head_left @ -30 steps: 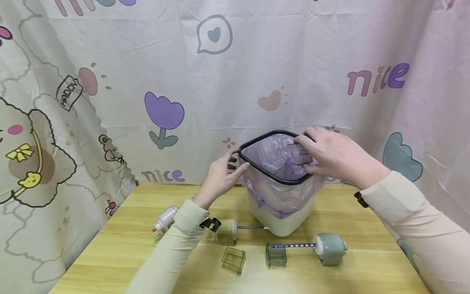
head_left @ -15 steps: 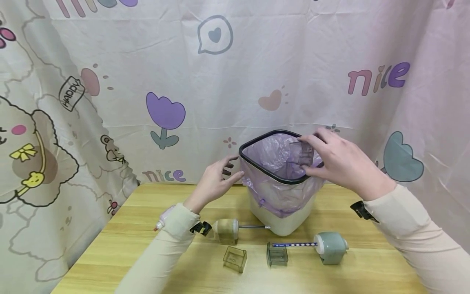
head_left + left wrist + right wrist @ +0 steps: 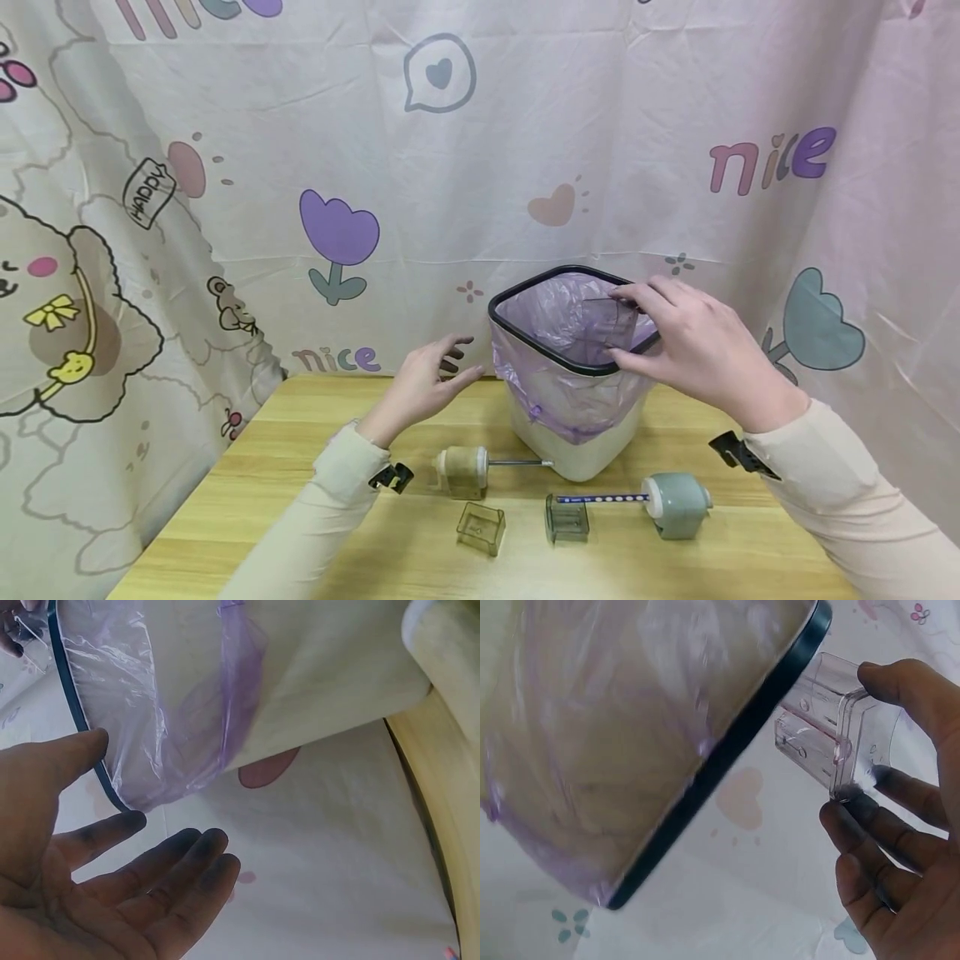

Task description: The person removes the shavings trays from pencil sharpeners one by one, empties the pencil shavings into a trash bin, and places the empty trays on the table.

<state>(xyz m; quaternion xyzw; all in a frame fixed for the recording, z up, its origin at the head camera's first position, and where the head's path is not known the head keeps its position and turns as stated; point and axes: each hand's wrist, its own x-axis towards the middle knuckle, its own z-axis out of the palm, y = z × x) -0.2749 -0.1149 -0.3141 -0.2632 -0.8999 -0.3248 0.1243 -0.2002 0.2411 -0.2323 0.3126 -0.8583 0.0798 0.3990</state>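
Note:
My right hand (image 3: 697, 354) grips a clear, pinkish plastic box (image 3: 829, 727) by its edges, thumb on one side and fingers on the other. In the head view, the box (image 3: 609, 321) shows at the mouth of a cream trash bin (image 3: 573, 458), by the right part of its black rim. A thin purple bag (image 3: 577, 408) lines the bin and folds over its outside. My left hand (image 3: 423, 383) hovers left of the bin with fingers spread, holding nothing; the left wrist view shows dark-smudged fingertips (image 3: 217, 870).
On the wooden table (image 3: 247, 475), a yellow pencil sharpener (image 3: 462, 472) holds a dark pencil (image 3: 517, 462). A grey-green sharpener (image 3: 681, 506) holds a blue dotted pencil (image 3: 607, 499). In front lie a yellowish clear box (image 3: 482, 528) and a grey-green one (image 3: 567, 521). A printed curtain (image 3: 450, 183) hangs behind.
My left hand has drawn away from the bin's rim, down and left. The right hand has lowered slightly, still holding the box. A pinkish sharpener at left is now hidden by the left sleeve.

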